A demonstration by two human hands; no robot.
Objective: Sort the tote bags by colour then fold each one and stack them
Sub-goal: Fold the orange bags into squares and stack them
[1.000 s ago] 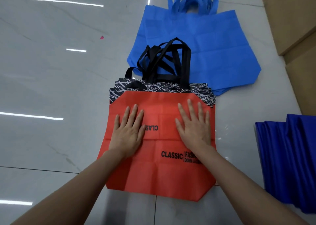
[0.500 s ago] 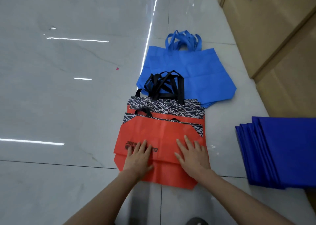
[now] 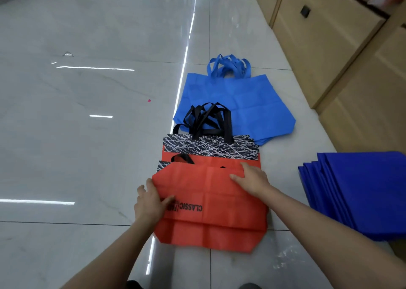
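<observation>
— What are the fingers doing?

— The right hand (image 3: 252, 178) lies flat, its fingers (image 3: 244, 166) spread and released, pressing on the far folded edge of the red tote bag (image 3: 215, 192). The left hand (image 3: 149, 205) sits at the bag's left edge, thumb on the cloth. Its fingers (image 3: 150, 184) lie loose beside the edge and clench nothing.

— Any writing?

— "CLASSIC" (image 3: 191, 207) in black, upside down from here, just right of the left thumb. A bar and smaller lines follow it, partly under the thumb and unreadable.

— Where is the bag?

— On the floor (image 3: 87, 145), folded over, under both hands and spanning the gap between them. It rests on another red bag, whose black-and-white scribbled band (image 3: 211, 148) shows just beyond the right hand. That bag's black handles (image 3: 208, 119) reach onto the light blue tote bags (image 3: 246, 104) further out.

— And around it?

— A stack of folded dark blue bags (image 3: 362, 189) lies to the right of the right forearm, apart from the red ones. Wooden cabinets (image 3: 325, 47) run along the right side. A small pink scrap (image 3: 149, 100) lies on the tiles to the left of the light blue bags.
</observation>
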